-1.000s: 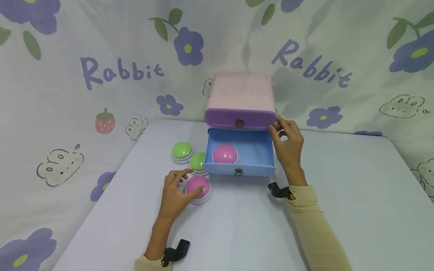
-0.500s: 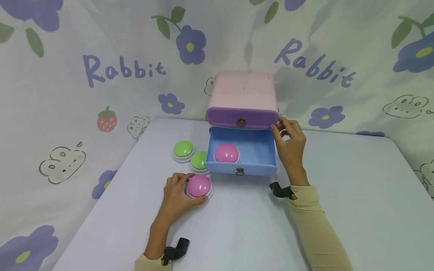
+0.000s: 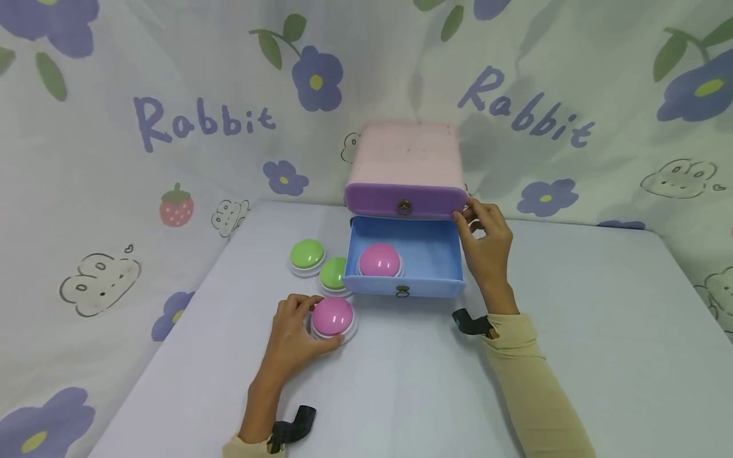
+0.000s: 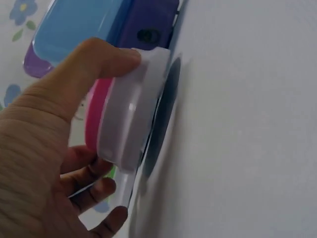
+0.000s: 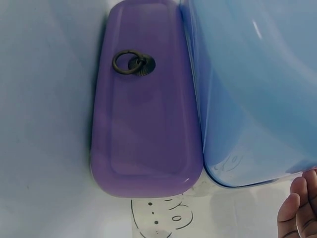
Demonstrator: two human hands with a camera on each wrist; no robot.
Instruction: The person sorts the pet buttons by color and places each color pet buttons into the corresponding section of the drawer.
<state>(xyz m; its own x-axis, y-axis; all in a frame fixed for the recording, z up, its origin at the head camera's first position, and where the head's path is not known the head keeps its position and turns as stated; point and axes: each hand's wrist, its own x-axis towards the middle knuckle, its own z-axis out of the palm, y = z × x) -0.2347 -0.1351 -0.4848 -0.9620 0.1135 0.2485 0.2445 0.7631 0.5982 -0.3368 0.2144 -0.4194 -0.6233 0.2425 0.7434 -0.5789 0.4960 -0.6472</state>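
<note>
My left hand (image 3: 294,334) grips a pink domed push button (image 3: 333,316) by its white base, thumb on the near side and fingers on the far side. The left wrist view shows a dark shadow under that base (image 4: 131,106). With thumb and fingertips, my right hand (image 3: 487,248) holds the right edge of a small pink drawer cabinet (image 3: 409,152), at its purple top drawer (image 3: 372,200). The blue drawer (image 3: 435,254) below is pulled out, and a second pink button (image 3: 380,260) sits in its left side.
Two green buttons (image 3: 307,254) lie left of the cabinet; the nearer one (image 3: 334,273) is partly hidden by the blue drawer. A lower purple drawer (image 5: 148,124) with a ring pull shows in the right wrist view. A printed cloth (image 3: 206,165) hangs behind.
My left hand's thumb has come down from over the pink button to its near side, and the fingers have closed on the far side. The right hand stays at the cabinet edge.
</note>
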